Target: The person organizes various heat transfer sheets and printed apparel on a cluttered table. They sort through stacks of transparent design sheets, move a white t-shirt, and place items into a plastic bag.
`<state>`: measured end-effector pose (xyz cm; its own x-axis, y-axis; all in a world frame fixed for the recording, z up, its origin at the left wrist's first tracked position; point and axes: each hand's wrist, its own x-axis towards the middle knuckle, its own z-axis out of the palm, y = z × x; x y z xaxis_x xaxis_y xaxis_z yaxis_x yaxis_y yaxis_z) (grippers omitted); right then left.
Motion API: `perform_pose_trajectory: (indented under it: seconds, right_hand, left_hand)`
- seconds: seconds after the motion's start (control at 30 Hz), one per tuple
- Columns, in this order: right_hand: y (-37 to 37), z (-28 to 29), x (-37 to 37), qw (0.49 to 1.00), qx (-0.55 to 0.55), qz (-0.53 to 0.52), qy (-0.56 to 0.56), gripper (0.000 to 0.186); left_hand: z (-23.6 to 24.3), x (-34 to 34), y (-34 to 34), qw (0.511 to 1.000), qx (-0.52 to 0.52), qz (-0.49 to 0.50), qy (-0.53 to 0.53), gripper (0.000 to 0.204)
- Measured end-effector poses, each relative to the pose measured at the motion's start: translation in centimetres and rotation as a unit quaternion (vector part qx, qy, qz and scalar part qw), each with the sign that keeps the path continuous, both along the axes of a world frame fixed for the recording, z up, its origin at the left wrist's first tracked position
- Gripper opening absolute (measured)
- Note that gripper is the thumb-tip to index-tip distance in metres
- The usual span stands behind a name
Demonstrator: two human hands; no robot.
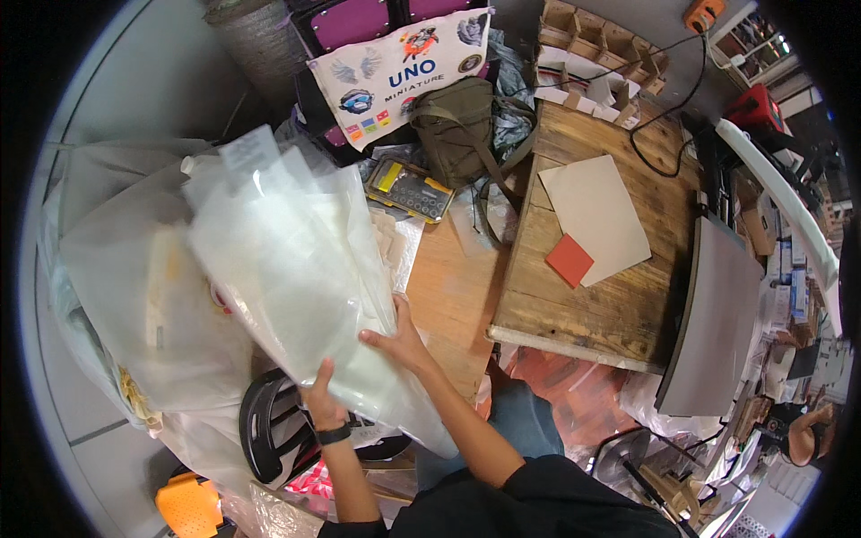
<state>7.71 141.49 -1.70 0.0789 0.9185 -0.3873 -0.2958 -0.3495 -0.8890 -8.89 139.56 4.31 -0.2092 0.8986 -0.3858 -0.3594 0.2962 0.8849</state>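
A thick sheaf of clear, milky plastic sheets is held up in front of me, its far end fanned out and slightly blurred. My left hand, with a black band at the wrist, grips the near left edge, thumb up. On the right edge my right hand is closed too, its thumb lying over the top sheet and the other fingers partly hidden beneath. Below the sheaf, near my left wrist, a black slotted plastic piece shows in part. Whether the sheaf is loose sheets or flat bags, I cannot tell.
Large translucent plastic covers things at left. Beyond the sheaf lie a tool-bit case and an olive bag. A wooden table at right bears beige paper and a red square. A monitor stands at its right edge.
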Motion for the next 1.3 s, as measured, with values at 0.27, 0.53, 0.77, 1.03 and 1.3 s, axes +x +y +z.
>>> perform_pose_trajectory:
  seconds: [0.27,0.53,0.77,1.03,1.3]
  right_hand:
    - [-1.0,10.0,-1.6,0.951,0.211,0.149,0.167,0.117]
    - [-4.6,22.7,-3.1,0.873,0.233,0.337,0.263,0.104]
    - [-10.9,28.0,2.1,0.883,0.349,0.229,0.216,0.116]
    - [-23.9,32.9,13.3,0.873,0.444,0.120,0.163,0.118]
    - [-45.3,29.9,23.1,0.885,0.374,-0.182,0.206,0.097]
  left_hand:
    - [5.4,-9.3,-4.0,0.979,0.051,-0.128,-0.152,0.069]
    - [13.3,-6.3,-5.7,0.982,0.054,-0.078,-0.164,0.046]
    - [15.0,-0.8,-5.0,0.951,0.054,-0.289,-0.097,0.044]
    - [19.3,13.0,-10.6,0.838,0.085,-0.533,-0.071,0.042]
    - [17.3,26.8,-26.9,0.647,0.049,-0.760,-0.034,0.041]
